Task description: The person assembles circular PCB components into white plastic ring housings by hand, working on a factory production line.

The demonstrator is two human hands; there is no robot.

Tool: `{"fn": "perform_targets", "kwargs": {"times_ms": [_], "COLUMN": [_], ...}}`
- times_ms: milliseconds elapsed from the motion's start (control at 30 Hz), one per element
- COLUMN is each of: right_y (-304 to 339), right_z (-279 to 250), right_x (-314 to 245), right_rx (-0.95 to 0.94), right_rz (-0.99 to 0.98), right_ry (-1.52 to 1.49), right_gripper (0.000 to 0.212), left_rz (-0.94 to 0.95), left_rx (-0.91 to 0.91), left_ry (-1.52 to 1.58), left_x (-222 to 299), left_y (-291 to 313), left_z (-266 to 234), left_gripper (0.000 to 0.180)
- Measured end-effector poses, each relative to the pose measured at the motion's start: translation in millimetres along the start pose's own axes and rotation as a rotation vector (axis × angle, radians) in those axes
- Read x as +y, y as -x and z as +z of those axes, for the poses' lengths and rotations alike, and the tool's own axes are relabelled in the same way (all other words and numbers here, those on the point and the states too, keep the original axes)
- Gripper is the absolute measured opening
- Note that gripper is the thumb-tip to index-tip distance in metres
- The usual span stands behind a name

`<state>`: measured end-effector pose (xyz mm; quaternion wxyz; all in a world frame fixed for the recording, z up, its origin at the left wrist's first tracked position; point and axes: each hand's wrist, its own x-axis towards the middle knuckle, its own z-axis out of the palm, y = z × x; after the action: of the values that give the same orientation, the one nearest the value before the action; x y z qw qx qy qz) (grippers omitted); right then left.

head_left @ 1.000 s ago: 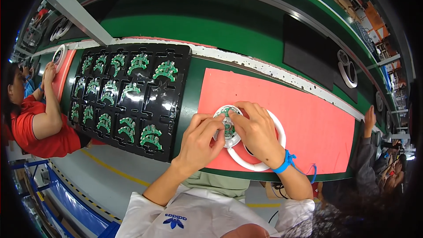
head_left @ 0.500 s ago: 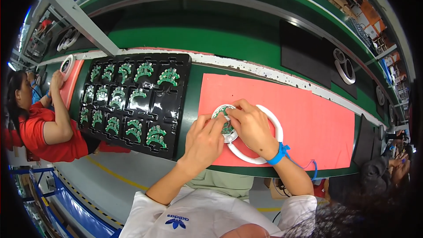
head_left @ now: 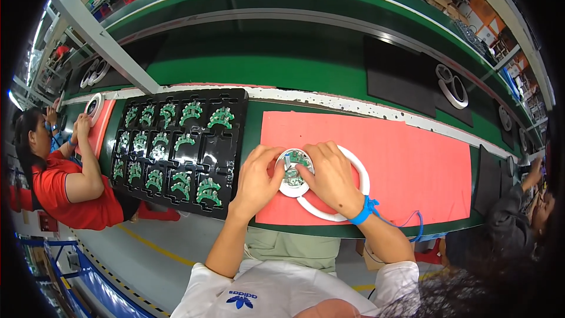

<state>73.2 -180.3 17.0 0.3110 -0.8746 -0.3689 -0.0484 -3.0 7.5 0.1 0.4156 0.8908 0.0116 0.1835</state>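
Observation:
A small white round housing (head_left: 293, 191) lies on the pink mat, joined to a larger white ring (head_left: 366, 178). Inside the housing sits a green circuit board (head_left: 301, 156) with a pale piece on it. My left hand (head_left: 257, 178) grips the housing's left rim, its thumb and fingers bent around the edge. From the other side my right hand (head_left: 331, 174) holds the rim, with its thumb reaching over the board. Part of the ring is hidden beneath my right hand and wrist.
A black tray (head_left: 206, 152) of green circuit boards stands to the left. The pink mat (head_left: 418, 171) covers the bench before me. A blue wrist strap (head_left: 366, 211) with a coiled cord is on my right wrist. Left, a co-worker (head_left: 76, 185) handles another white ring; white parts (head_left: 456, 91) lie beyond.
My fingertips have drawn back from over the board to the housing's sides, exposing more of it. The housing has shifted slightly left and nearer. The whole view has tilted a little.

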Motion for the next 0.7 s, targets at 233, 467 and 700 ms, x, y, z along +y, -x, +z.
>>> {"fn": "perform_targets", "kwargs": {"times_ms": [233,467,700], "right_y": [-3,-5,-3], "right_z": [3,3,3], "right_x": [3,-3,-1], "right_rx": [-0.018,0.103,-0.041], "right_rz": [0.014,-0.126,-0.111], "right_ry": [-0.004,0.051,0.021], "right_gripper": [0.029,0.027,0.029], "left_rz": [-0.072,-0.157,-0.098], "left_rx": [0.003,0.013,0.056], "left_ry": [0.042,0.066,0.060], "left_x": [4,2,0], "left_y": [-3,-1,0], "left_z": [5,10,12], "left_gripper": [0.019,0.014,0.017]}}
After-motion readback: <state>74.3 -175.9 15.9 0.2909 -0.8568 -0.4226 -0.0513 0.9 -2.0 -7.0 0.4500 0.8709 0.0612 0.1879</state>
